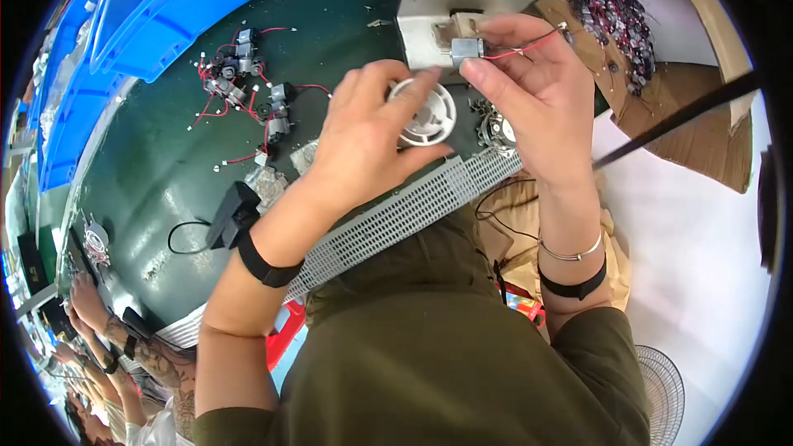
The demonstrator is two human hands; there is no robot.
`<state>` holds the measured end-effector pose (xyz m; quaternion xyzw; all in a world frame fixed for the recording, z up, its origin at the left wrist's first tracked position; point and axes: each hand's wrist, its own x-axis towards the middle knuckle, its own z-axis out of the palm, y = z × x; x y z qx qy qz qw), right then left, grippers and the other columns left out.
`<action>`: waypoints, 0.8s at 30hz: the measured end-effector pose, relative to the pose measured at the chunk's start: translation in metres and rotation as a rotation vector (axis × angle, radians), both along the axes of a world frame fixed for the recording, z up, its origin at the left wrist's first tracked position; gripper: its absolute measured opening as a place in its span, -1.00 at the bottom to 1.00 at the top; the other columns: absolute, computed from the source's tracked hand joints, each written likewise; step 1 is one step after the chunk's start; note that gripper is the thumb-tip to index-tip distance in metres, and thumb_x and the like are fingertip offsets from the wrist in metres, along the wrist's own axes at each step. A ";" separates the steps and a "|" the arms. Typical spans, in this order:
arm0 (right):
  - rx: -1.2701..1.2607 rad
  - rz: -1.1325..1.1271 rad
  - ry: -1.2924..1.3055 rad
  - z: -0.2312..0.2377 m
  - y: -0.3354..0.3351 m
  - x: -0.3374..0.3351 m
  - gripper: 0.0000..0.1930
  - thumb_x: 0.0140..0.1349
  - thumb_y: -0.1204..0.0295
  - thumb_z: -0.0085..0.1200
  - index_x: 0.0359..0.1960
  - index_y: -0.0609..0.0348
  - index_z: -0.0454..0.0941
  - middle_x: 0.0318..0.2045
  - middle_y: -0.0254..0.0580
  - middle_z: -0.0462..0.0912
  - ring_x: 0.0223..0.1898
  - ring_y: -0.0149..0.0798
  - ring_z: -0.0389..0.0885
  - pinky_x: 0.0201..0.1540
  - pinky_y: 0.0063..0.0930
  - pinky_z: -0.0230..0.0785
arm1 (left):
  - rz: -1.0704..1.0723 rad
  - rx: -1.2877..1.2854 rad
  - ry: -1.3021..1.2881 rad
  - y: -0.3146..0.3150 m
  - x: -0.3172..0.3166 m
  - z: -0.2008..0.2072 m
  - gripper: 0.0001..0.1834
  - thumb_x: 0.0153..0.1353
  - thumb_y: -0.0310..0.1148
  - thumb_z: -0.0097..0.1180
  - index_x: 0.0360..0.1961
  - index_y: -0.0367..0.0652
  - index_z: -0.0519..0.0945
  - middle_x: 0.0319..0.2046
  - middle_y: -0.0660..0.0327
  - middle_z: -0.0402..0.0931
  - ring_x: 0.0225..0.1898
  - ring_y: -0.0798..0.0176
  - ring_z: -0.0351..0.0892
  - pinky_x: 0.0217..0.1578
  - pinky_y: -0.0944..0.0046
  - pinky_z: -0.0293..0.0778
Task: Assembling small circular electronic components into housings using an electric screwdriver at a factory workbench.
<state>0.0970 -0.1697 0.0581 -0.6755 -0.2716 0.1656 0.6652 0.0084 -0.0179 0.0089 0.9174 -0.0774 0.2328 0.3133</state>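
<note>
My right hand (549, 95) pinches a small silver electric motor (467, 52) between thumb and fingers. Red and dark wires (529, 47) trail from the motor across the fingers to a small white connector. The motor is held close in front of a grey metal bench fixture (429, 29). Around a white round plastic housing (442, 120) with an open, ribbed inside, my left hand (363, 132) has its fingers at the upper edge and its thumb below. Part of the housing is hidden by the fingers. Beside it lies a small mechanical part (498, 130), partly covered.
Several wired motors (239, 58) lie on the green table (149, 223). Blue bins (223, 0) line the far left; a cardboard box (702, 128) with many motors (599, 4) stands at right. A perforated white strip (388, 219) edges the table. Other people's arms (157, 359) are at lower left.
</note>
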 end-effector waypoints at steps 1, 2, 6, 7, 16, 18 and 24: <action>-0.011 0.000 0.018 -0.001 -0.003 0.000 -0.68 0.10 0.66 0.14 -0.08 0.37 0.42 -0.22 -0.17 0.56 -0.19 -0.44 0.53 -0.12 -0.61 0.41 | 0.000 0.000 0.005 -0.002 -0.004 -0.004 -0.34 -0.30 -0.29 0.41 -0.07 -0.24 0.51 -0.16 0.11 0.40 -0.18 0.03 0.38 -0.11 0.11 0.36; -0.015 -0.007 0.023 -0.004 -0.007 0.000 -0.68 0.10 0.66 0.14 -0.08 0.37 0.42 -0.22 -0.17 0.56 -0.19 -0.44 0.53 -0.12 -0.61 0.41 | 0.037 0.027 0.011 -0.006 -0.006 -0.004 -0.34 -0.30 -0.30 0.41 -0.07 -0.23 0.50 -0.15 0.11 0.40 -0.16 0.02 0.38 -0.09 0.09 0.35; -0.037 0.180 -0.010 -0.016 -0.013 0.000 -0.69 0.10 0.70 0.10 -0.09 0.36 0.42 -0.18 -0.22 0.52 -0.16 -0.42 0.53 -0.06 -0.55 0.43 | 0.025 0.038 0.014 -0.001 0.000 0.006 -0.36 -0.27 -0.34 0.38 -0.04 -0.18 0.49 -0.13 0.10 0.41 -0.12 0.01 0.38 -0.06 0.09 0.32; -0.101 0.197 -0.119 -0.016 -0.012 0.002 -0.70 0.09 0.70 0.10 -0.10 0.36 0.43 -0.17 -0.23 0.51 -0.16 -0.43 0.52 -0.06 -0.55 0.43 | 0.030 0.052 0.000 0.001 0.002 0.005 -0.38 -0.24 -0.36 0.36 -0.04 -0.16 0.48 -0.12 0.10 0.42 -0.10 0.01 0.39 -0.06 0.09 0.33; -0.310 0.265 -0.517 -0.020 -0.002 0.003 -0.76 -0.01 0.66 0.15 -0.25 0.27 0.51 -0.33 -0.22 0.51 -0.33 -0.33 0.54 -0.23 -0.52 0.44 | -0.023 -0.051 0.117 0.007 -0.005 0.000 -0.38 -0.20 -0.40 0.34 -0.01 -0.21 0.45 -0.11 0.07 0.41 -0.07 0.00 0.41 -0.02 0.11 0.36; -0.275 0.245 -0.682 -0.024 0.004 0.001 -0.75 -0.04 0.62 0.18 -0.27 0.24 0.51 -0.39 -0.21 0.51 -0.38 -0.26 0.54 -0.31 -0.48 0.40 | -0.018 -0.135 0.084 0.007 -0.005 -0.006 -0.35 -0.20 -0.39 0.35 0.02 -0.20 0.43 -0.09 0.06 0.41 -0.06 -0.01 0.41 -0.02 0.11 0.37; -0.347 0.384 -0.835 -0.016 0.007 0.012 -0.74 -0.02 0.54 0.16 -0.23 0.21 0.48 -0.35 -0.17 0.53 -0.21 -0.12 0.51 -0.14 -0.34 0.37 | -0.044 -0.100 0.066 0.013 -0.003 -0.014 -0.20 -0.27 -0.40 0.43 0.09 -0.28 0.37 -0.09 0.02 0.43 -0.04 -0.01 0.43 -0.01 0.15 0.38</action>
